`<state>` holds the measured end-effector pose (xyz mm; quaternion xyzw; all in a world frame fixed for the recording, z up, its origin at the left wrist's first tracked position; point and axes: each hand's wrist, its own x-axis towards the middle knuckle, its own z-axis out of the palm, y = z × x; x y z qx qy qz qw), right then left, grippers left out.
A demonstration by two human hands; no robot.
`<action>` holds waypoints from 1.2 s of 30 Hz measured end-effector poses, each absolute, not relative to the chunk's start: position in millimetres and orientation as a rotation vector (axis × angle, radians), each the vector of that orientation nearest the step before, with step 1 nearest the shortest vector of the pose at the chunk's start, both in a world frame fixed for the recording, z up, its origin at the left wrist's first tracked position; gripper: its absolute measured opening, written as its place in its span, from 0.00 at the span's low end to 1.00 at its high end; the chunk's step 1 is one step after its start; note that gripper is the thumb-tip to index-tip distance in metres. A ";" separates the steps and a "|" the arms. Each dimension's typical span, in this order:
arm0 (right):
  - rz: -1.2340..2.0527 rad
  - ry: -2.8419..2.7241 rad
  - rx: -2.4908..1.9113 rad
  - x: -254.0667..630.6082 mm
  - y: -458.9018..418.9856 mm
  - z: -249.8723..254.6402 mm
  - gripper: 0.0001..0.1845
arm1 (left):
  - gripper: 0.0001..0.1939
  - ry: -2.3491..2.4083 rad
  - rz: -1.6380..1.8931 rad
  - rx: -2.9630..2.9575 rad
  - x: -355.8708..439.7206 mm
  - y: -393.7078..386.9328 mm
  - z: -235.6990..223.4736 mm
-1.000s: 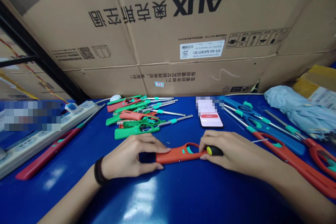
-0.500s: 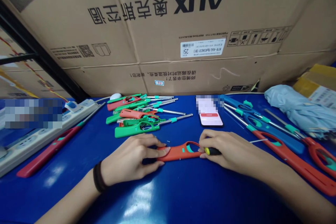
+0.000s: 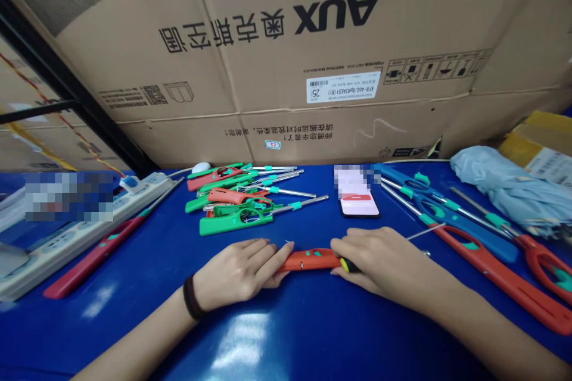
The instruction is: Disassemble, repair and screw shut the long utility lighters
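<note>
A red lighter body with green inserts and an oval trigger opening is held between my two hands, low over the blue table. My left hand closes on its left end, thumb underneath and fingers across the top. At its right end, my right hand pinches it between thumb and fingers. Tucked in that same hand is a screwdriver with a black and yellow handle, which passes under the palm. A thin metal shaft shows beyond the hand. Just below that shaft, a small shiny metal end peeks out.
Green and red lighters with metal tubes are piled behind my left hand. A phone lies at centre right. Blue and red lighters spread to the right, beside a pale blue bag. A power strip and a dark red lighter lie left.
The lighter body has rolled so its narrow edge shows more, and the trigger opening looks thinner. My left hand has shifted right, its fingers now over the top. My right hand has moved slightly left.
</note>
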<state>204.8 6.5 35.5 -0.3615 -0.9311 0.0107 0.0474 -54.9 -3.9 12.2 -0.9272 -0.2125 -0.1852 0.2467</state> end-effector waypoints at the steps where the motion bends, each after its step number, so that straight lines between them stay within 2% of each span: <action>1: 0.001 -2.840 -1.064 204.6 6.2 34.1 0.04 | 0.12 -0.594 -0.512 -2.535 -55.6 -3.6 11.6; 3: -0.014 -2.845 -0.981 204.9 5.9 31.3 0.02 | 0.12 -0.629 -0.531 -2.561 -56.2 -3.3 10.5; 11: 0.038 -2.859 -0.913 204.8 6.6 30.6 0.05 | 0.13 -0.815 -0.594 -2.775 -54.1 -7.3 14.5; 21: 0.368 -2.694 -0.988 209.5 6.0 42.2 0.11 | 0.18 -1.195 -1.180 -3.034 -55.4 -2.9 17.9; 25: 0.474 -2.616 -1.068 214.5 10.8 41.4 0.13 | 0.15 -1.274 -1.115 -3.109 -52.6 -5.1 17.7; 28: 0.417 -2.567 -1.186 224.3 17.9 44.5 0.17 | 0.14 -1.222 -1.160 -3.050 -55.8 -2.9 18.5; 32: 0.371 -2.573 -1.188 236.1 24.7 48.3 0.08 | 0.16 -1.011 -1.090 -2.886 -62.7 2.9 17.3; 36: 0.321 -2.584 -1.112 233.0 21.7 47.8 0.05 | 0.17 -1.008 -0.811 -2.744 -55.4 0.0 13.1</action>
